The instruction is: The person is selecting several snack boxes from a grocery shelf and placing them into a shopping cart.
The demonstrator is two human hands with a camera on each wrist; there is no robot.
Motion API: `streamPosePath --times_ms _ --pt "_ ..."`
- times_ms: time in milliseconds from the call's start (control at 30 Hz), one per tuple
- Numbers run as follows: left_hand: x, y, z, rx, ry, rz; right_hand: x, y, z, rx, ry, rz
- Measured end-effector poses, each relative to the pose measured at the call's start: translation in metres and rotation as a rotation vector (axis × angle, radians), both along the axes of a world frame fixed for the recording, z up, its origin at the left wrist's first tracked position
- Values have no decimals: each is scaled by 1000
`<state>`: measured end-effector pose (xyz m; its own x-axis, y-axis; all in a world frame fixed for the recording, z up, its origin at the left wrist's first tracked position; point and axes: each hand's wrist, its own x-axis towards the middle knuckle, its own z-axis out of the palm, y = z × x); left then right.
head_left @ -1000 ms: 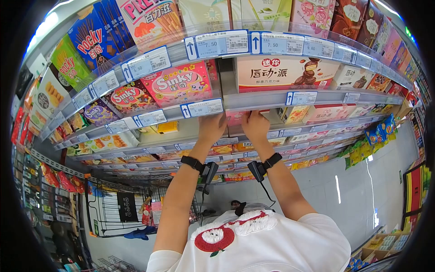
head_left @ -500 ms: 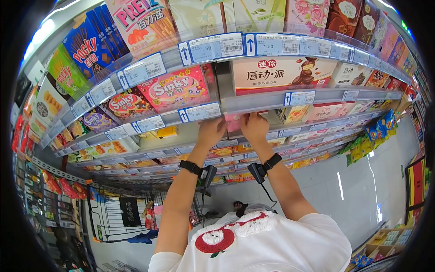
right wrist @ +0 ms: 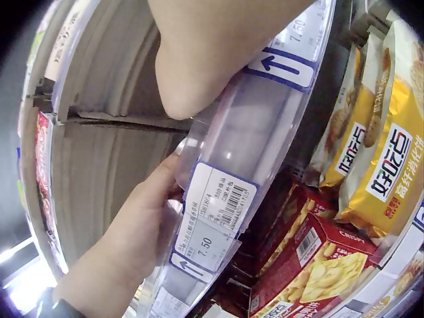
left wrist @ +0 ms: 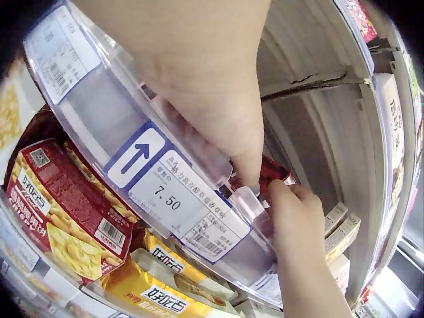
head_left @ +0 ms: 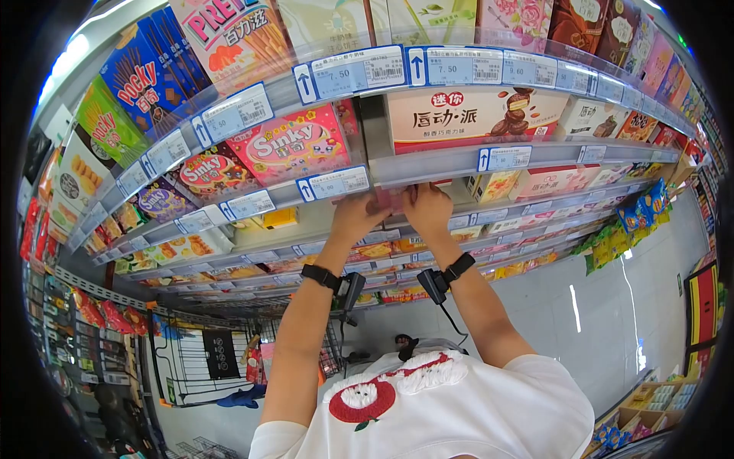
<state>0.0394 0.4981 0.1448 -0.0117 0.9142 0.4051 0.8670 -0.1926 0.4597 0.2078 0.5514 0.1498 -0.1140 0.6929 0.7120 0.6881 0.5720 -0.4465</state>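
Observation:
A small pink box shows between my hands at the front of a shelf. My left hand grips its left end, and my right hand pinches the right end with curled fingers. In the left wrist view the left hand reaches over the shelf's clear plastic edge, its fingertips hidden, and a dark red shiny wrapper shows near the thumb. The right hand comes in beside it. Seen from the right wrist, the left hand lies against the plastic price strip.
Above the hands a shelf holds pink Sinky boxes and a chocolate pie box. Red biscuit boxes and yellow packs stand on the shelf below. A wire shopping cart stands behind on the left.
The pink box and both hands have shifted slightly; the left fingers now overlap more of the box. The head view has drifted a little, moving the shelves slightly left.

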Motion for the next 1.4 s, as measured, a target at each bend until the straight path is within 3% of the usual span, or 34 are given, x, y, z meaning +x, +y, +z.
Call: streamPosePath --times_ms 167,367,467,567,967,1400 --pt "6 -5 16 -47 8 13 0 0 -2 -55 -25 -5" --pt "5 -3 12 -34 -90 4 10 -4 9 265 -15 166" --pt "3 -3 6 -8 -40 -11 21 -11 1 140 -140 345" --pt "4 -3 9 22 -5 -31 24 -19 -5 134 -165 380" --pt "-3 -5 -1 -66 -45 64 15 -30 4 80 -434 186" --pt "0 -8 9 -166 -72 36 8 -24 -5 116 -376 156"
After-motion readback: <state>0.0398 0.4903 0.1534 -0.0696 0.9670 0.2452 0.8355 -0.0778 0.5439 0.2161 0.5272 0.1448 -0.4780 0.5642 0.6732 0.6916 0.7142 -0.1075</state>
